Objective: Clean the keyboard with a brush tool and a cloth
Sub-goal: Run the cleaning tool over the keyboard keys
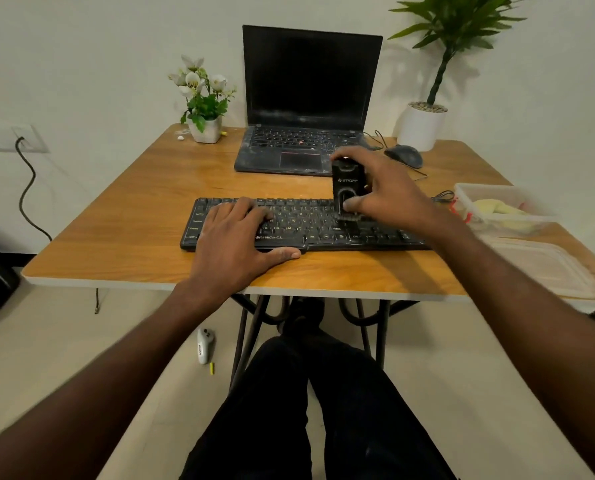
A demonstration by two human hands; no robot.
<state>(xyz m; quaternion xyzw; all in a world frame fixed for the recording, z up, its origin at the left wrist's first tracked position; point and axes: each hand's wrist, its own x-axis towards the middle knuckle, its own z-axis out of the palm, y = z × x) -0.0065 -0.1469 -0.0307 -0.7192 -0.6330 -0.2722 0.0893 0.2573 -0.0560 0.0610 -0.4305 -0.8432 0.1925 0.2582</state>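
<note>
Head view looks down on a wooden table (116,237) with a black keyboard (309,230) lying along its near edge, roughly centred and parallel to that edge. Left hand (233,237) lies flat and spread on the keyboard's left half, fingers over the keys and thumb stretched along the front edge; it grips nothing. Right hand (382,192) is closed around a black brush tool (349,192), held upright over the right-centre of the keyboard, thumb on the tool's front face and the other fingers wrapped over its top and far side. The tool's lower end touches the keys there.

Behind the keyboard, near the far edge, stands an open laptop (309,98) with a dark screen and a dusty palm rest. A small white pot of flowers (204,102) sits at the far left corner. A mouse (404,155) lies just right of the laptop, beside a large white pot holding a green plant (438,64) at the far right corner. At the right edge rests a clear box (503,209) with something pale yellow inside, possibly the cloth, though I cannot tell. Its lid (545,268) lies flat near the front right corner. The person's dark-trousered legs (309,410) show under the table.
</note>
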